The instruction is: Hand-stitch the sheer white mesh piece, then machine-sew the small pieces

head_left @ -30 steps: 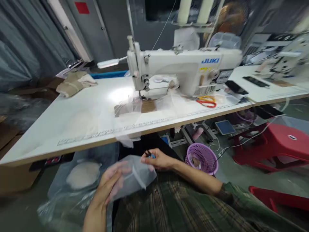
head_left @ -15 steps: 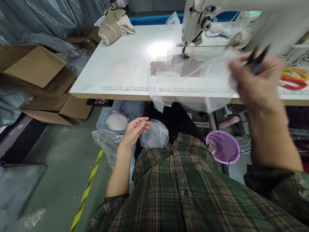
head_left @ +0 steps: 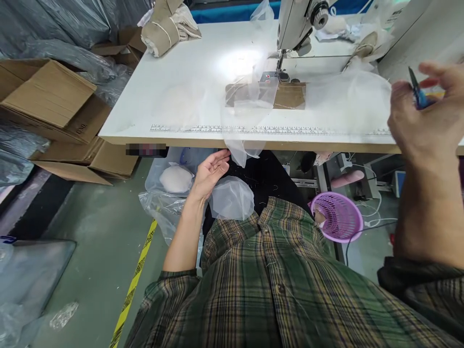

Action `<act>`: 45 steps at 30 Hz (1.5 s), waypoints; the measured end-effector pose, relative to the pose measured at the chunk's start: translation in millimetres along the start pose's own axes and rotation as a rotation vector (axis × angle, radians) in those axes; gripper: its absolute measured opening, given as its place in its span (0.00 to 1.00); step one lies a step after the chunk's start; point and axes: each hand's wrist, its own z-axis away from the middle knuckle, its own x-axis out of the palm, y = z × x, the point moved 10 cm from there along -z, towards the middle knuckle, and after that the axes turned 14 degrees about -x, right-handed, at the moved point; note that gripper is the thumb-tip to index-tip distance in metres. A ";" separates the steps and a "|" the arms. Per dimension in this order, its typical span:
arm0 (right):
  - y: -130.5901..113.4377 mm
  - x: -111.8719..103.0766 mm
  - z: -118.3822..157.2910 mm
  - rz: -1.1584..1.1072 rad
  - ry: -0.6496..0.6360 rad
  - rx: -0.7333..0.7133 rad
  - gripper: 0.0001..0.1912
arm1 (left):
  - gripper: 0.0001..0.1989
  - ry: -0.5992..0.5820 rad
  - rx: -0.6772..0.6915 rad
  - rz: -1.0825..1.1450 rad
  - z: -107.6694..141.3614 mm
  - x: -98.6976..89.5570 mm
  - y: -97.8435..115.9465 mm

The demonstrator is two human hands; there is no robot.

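Observation:
My left hand (head_left: 211,175) is just under the table's front edge, fingers stretched and loosely apart. Its fingertips are close to the end of a sheer white fabric piece (head_left: 242,147) that hangs over the edge; whether they touch it I cannot tell. Below this hand, another sheer piece (head_left: 232,198) lies on my lap. At the far right, my right hand (head_left: 429,113) is raised over the table with small blue-handled thread snips (head_left: 419,96) in it, blades pointing up. More sheer white fabric (head_left: 350,99) lies on the tabletop left of that hand.
A sewing machine (head_left: 295,29) stands at the back, a brown cardboard piece (head_left: 290,95) near its needle. A tied cloth bundle (head_left: 163,36) is at the back left. Below are a clear bin (head_left: 154,176), a purple basket (head_left: 337,215) and cardboard boxes (head_left: 50,94).
My right hand has moved right with the snips, and the sheer fabric beside it now lies on the table. My left hand has risen towards the table edge. The view has shifted slightly.

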 end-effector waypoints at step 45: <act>-180.0 169.7 146.0 -1.023 -0.699 0.311 0.17 | 0.17 -0.036 -0.236 -0.147 62.5 30.8 -23.7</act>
